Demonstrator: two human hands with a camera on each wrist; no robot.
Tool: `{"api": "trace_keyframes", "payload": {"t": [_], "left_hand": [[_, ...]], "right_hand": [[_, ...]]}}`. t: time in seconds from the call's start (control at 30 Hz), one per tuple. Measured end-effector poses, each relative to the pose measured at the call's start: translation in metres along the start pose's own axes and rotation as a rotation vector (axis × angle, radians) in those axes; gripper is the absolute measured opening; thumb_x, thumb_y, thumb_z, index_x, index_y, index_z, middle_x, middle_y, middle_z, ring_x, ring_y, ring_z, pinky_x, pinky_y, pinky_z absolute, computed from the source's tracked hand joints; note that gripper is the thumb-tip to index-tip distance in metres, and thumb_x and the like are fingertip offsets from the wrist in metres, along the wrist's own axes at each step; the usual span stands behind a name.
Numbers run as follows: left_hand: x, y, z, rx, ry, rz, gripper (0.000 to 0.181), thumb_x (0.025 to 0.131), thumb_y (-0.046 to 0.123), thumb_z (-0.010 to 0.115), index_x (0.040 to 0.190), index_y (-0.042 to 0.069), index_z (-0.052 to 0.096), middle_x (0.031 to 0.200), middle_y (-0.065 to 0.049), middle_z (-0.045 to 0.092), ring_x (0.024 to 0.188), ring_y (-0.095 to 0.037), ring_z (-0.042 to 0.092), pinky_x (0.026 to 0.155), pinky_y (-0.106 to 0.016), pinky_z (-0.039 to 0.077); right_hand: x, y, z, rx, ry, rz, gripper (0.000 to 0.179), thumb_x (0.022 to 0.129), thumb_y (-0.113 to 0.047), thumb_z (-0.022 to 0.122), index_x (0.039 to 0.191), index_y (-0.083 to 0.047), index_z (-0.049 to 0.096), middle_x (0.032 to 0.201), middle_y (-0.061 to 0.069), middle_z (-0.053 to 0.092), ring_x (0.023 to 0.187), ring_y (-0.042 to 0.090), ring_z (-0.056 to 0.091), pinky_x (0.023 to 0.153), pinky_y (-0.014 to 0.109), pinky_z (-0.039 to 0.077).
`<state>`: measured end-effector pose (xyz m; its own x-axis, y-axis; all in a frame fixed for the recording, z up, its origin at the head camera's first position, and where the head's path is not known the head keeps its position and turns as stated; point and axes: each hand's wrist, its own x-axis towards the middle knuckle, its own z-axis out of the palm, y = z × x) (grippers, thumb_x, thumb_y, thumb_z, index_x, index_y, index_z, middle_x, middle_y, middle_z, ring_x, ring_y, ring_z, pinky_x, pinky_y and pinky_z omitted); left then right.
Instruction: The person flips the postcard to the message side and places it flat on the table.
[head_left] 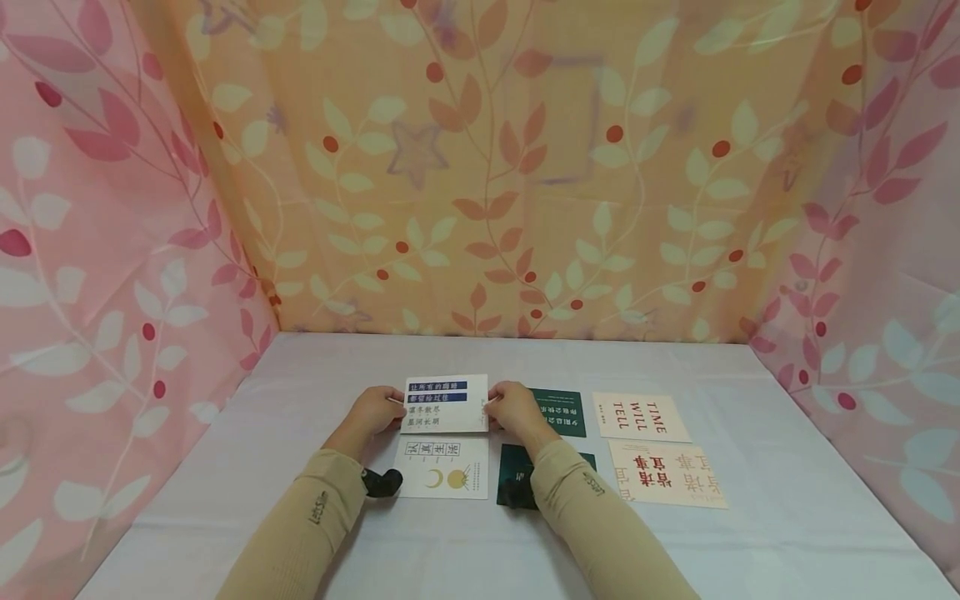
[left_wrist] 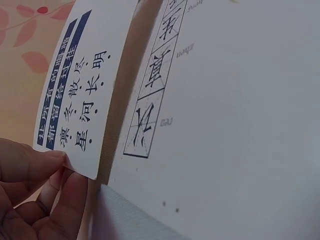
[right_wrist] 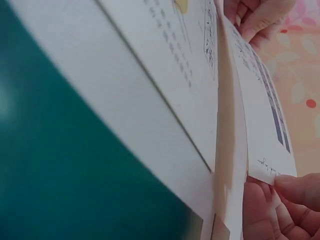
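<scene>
Both hands hold a white postcard (head_left: 465, 414) with two dark blue strips and black Chinese characters. My left hand (head_left: 377, 412) pinches its left edge between thumb and fingers, as the left wrist view also shows. At the opposite edge, my right hand (head_left: 517, 408) pinches the card the same way, with the thumb (right_wrist: 300, 189) on its printed face. The card looks tilted and slightly raised in the wrist views. Just in front of it lies another white postcard (head_left: 420, 462) with boxed characters, a yellow moon and a round yellow figure.
Two dark green cards, a far one (head_left: 562, 412) and a near one (head_left: 507, 471), lie right of the white cards, partly behind the right arm. Farther right are two cream cards with red print, one upper (head_left: 607, 417) and one lower (head_left: 675, 492). Patterned cloth (head_left: 465, 192) encloses the white table (head_left: 225, 500).
</scene>
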<state>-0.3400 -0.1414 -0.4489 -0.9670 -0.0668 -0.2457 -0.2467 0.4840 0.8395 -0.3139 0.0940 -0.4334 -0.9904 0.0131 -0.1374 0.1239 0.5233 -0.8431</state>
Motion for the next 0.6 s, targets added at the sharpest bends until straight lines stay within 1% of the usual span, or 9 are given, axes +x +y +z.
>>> {"api": "trace_keyframes", "payload": {"t": [0.1,0.37,0.47,0.6], "left_hand": [[-0.0007,0.0028,-0.0009,0.014,-0.002,0.011,0.021,0.083,0.001,0.060,0.103,-0.001,0.061,0.093,-0.013,0.061,0.069,-0.015,0.057,0.056,-0.022,0.047],[-0.0020,0.0055,-0.0046,0.035,-0.012,0.044,0.021,0.081,0.000,0.062,0.101,-0.004,0.061,0.089,-0.013,0.062,0.064,-0.014,0.057,0.056,-0.023,0.048],[-0.0032,0.0060,-0.0059,0.016,-0.020,0.056,0.020,0.080,-0.001,0.062,0.099,-0.005,0.061,0.087,-0.013,0.062,0.063,-0.013,0.057,0.056,-0.023,0.048],[-0.0036,0.0076,-0.0070,-0.027,-0.029,0.038,0.017,0.081,-0.001,0.061,0.097,-0.006,0.061,0.085,-0.012,0.060,0.063,-0.013,0.056,0.057,-0.023,0.049]], "right_hand": [[0.0000,-0.0002,-0.0006,0.011,0.004,-0.002,0.013,0.084,-0.007,0.062,0.097,-0.004,0.062,0.086,0.010,0.061,0.066,0.019,0.060,0.060,0.029,0.053],[-0.0011,-0.0006,-0.0031,0.052,-0.003,-0.001,0.012,0.085,-0.007,0.062,0.096,-0.004,0.062,0.083,0.010,0.060,0.067,0.021,0.061,0.062,0.031,0.054],[0.0002,-0.0011,-0.0046,0.067,-0.011,-0.007,0.010,0.085,-0.006,0.061,0.094,-0.003,0.062,0.081,0.011,0.060,0.066,0.021,0.062,0.062,0.031,0.054],[0.0032,-0.0004,-0.0065,0.080,-0.021,-0.013,0.008,0.085,-0.005,0.061,0.092,-0.002,0.061,0.080,0.012,0.060,0.065,0.021,0.062,0.060,0.032,0.054]]}}
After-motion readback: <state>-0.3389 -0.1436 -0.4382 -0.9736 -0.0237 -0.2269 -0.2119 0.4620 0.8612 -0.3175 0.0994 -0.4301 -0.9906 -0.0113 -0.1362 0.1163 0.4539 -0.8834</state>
